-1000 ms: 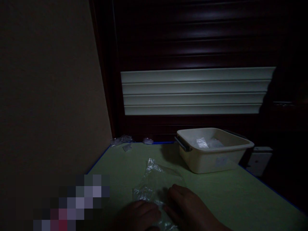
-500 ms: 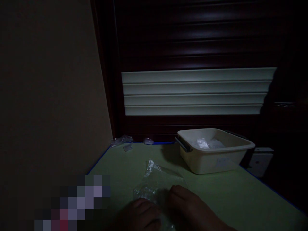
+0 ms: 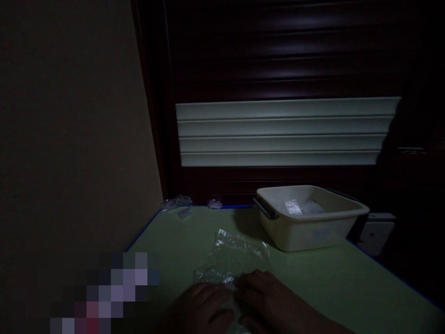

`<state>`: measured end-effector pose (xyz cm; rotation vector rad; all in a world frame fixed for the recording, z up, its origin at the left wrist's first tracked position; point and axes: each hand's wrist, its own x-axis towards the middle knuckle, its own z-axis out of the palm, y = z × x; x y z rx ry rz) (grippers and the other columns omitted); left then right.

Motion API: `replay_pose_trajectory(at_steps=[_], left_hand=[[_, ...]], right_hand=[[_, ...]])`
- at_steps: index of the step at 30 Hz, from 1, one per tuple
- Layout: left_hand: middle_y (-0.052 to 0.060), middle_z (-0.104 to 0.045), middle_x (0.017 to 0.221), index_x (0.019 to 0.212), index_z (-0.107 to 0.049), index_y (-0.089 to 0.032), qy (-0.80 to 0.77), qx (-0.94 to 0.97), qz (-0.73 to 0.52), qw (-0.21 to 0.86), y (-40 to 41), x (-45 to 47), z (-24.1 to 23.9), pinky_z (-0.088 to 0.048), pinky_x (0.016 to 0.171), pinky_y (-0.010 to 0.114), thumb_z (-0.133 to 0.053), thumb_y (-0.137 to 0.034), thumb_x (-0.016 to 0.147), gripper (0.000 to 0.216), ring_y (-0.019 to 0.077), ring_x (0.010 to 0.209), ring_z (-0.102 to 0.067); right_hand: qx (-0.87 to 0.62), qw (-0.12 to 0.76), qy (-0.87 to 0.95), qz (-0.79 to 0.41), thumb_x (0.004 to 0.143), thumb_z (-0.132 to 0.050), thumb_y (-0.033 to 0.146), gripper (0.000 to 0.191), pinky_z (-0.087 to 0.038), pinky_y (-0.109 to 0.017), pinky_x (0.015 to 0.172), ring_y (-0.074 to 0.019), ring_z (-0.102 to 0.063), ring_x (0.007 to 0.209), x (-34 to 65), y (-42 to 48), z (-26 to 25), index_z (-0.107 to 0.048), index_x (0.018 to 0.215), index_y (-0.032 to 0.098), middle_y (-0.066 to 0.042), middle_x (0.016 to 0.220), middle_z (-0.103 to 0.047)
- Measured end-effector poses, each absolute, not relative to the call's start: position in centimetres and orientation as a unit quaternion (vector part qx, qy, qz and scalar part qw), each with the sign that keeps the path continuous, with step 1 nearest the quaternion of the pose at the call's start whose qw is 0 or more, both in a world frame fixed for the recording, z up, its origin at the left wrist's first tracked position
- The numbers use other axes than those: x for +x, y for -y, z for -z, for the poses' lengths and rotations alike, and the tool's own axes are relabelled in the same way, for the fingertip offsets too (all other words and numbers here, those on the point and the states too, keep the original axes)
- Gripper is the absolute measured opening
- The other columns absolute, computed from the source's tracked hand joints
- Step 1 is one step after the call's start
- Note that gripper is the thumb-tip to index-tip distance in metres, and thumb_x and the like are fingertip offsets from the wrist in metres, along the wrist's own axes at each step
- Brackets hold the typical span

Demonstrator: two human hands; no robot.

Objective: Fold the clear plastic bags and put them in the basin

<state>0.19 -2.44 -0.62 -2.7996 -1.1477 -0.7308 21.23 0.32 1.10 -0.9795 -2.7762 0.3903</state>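
A clear plastic bag lies on the green tabletop, its far edge spread out and shiny with creases. My left hand rests on the near left part of the bag, palm down. Its fingers point to the right, with the thumb apart from them. From the right, my right hand lies over the near right part of the bag, fingers stretched to the left and thumb apart below. The fingertips of both hands almost meet. The hands cover the bag's near part, and the light is dim.
A cream plastic tub with dark handles stands at the back right, with clear plastic packets inside. Crumpled clear plastic and small pieces lie at the far left corner. A wall borders the left side. A white device stands beyond the right edge.
The far edge of the bag has spread out wider to the right. My right hand has moved slightly left, closer to my left hand, its fingers now flatter.
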Motion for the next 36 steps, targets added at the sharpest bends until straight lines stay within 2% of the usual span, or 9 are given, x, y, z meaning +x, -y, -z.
replay_pose_trajectory(at_steps=[5, 9, 12, 15, 18, 22, 25, 30, 36], left_hand=[[0.005, -0.07, 0.107, 0.107, -0.062, -0.015, 0.338, -0.91, 0.223, 0.092, 2.2, -0.1, 1.0, -0.052, 0.089, 0.028, -0.054, -0.014, 0.089, 0.02, 0.0192, 0.1, -0.064], [0.006, -0.07, 0.106, 0.11, -0.061, -0.015, 0.336, -0.909, 0.218, 0.111, 1.9, -0.3, 1.7, -0.052, 0.089, 0.029, -0.056, -0.014, 0.087, 0.023, 0.0199, 0.099, -0.064], [0.007, -0.07, 0.108, 0.112, -0.06, -0.015, 0.362, -0.902, 0.213, 0.099, 1.5, -0.3, 2.2, -0.053, 0.087, 0.031, -0.056, -0.017, 0.087, 0.025, 0.0211, 0.098, -0.064], [0.005, -0.069, 0.108, 0.112, -0.059, -0.019, 0.353, -0.903, 0.222, 0.102, 1.3, -0.2, 2.5, -0.052, 0.089, 0.032, -0.053, -0.018, 0.089, 0.024, 0.0196, 0.098, -0.064], [0.002, -0.07, 0.107, 0.105, -0.061, -0.021, 0.304, -0.912, 0.238, 0.14, 1.3, -0.2, 2.2, -0.05, 0.091, 0.031, -0.05, -0.018, 0.093, 0.017, 0.0176, 0.1, -0.063], [0.003, -0.07, 0.105, 0.097, -0.061, -0.019, 0.246, -0.914, 0.261, 0.19, 1.7, -0.2, 1.1, -0.047, 0.093, 0.03, -0.046, -0.02, 0.098, 0.015, 0.0164, 0.1, -0.062], [0.002, -0.07, 0.105, 0.101, -0.06, -0.018, 0.227, -0.923, 0.25, 0.183, 1.9, -0.5, 0.5, -0.044, 0.097, 0.031, -0.047, -0.018, 0.097, 0.013, 0.0155, 0.102, -0.061], [0.002, -0.07, 0.103, 0.099, -0.06, -0.018, 0.208, -0.932, 0.243, 0.172, 1.8, -0.2, 0.7, -0.04, 0.101, 0.031, -0.048, -0.02, 0.097, 0.013, 0.0154, 0.101, -0.06], [0.002, -0.07, 0.095, 0.101, -0.059, -0.017, 0.273, -0.932, 0.233, 0.048, 2.1, 1.3, 0.2, -0.048, 0.09, 0.024, -0.046, -0.018, 0.096, 0.013, 0.0139, 0.091, -0.064]], right_hand=[[-0.338, 0.069, 0.926, -0.153, 0.076, -0.066, 0.022, 0.039, -0.043, -0.041, 0.09, -0.0288, -0.054, 0.104, 21.2, -0.1, -2.1, -0.063, 0.114, 0.015, -0.013, 0.114, -0.061], [-0.34, 0.068, 0.923, -0.168, 0.076, -0.065, 0.021, 0.039, -0.043, -0.041, 0.09, -0.028, -0.054, 0.103, 21.1, 0.1, -2.6, -0.063, 0.114, 0.015, -0.013, 0.113, -0.061], [-0.333, 0.103, 0.918, -0.19, 0.075, -0.066, 0.019, 0.038, -0.043, -0.039, 0.089, -0.0259, -0.055, 0.101, 21.4, 0.3, -3.2, -0.063, 0.112, 0.015, -0.012, 0.11, -0.062], [-0.325, 0.159, 0.901, -0.239, 0.081, -0.057, 0.016, 0.027, -0.045, -0.033, 0.086, -0.0205, -0.057, 0.095, 22.8, 0.0, -4.1, -0.063, 0.107, 0.018, -0.008, 0.104, -0.063], [-0.358, 0.207, 0.865, -0.286, 0.083, -0.052, 0.014, 0.025, -0.047, -0.03, 0.081, -0.0173, -0.059, 0.091, 25.3, -1.0, -4.9, -0.062, 0.105, 0.021, -0.005, 0.102, -0.064], [-0.377, 0.117, 0.866, -0.309, 0.073, -0.054, 0.005, 0.025, -0.048, -0.027, 0.07, -0.0156, -0.061, 0.078, 28.5, -2.5, -5.6, -0.067, 0.089, 0.019, -0.003, 0.086, -0.066], [-0.379, 0.068, 0.854, -0.349, 0.068, -0.055, 0.0, 0.029, -0.046, -0.022, 0.064, -0.0135, -0.06, 0.073, 29.6, -3.1, -5.6, -0.068, 0.086, 0.018, 0.0, 0.08, -0.065], [-0.371, 0.076, 0.839, -0.391, 0.062, -0.056, -0.003, 0.036, -0.043, -0.019, 0.058, -0.0104, -0.057, 0.067, 29.7, -4.0, -4.3, -0.067, 0.089, 0.018, 0.003, 0.077, -0.061], [-0.329, 0.108, 0.851, -0.395, 0.061, -0.066, -0.001, 0.03, -0.042, -0.018, 0.059, -0.0088, -0.054, 0.065, 28.9, -4.2, -3.7, -0.07, 0.084, 0.018, 0.004, 0.076, -0.058]])
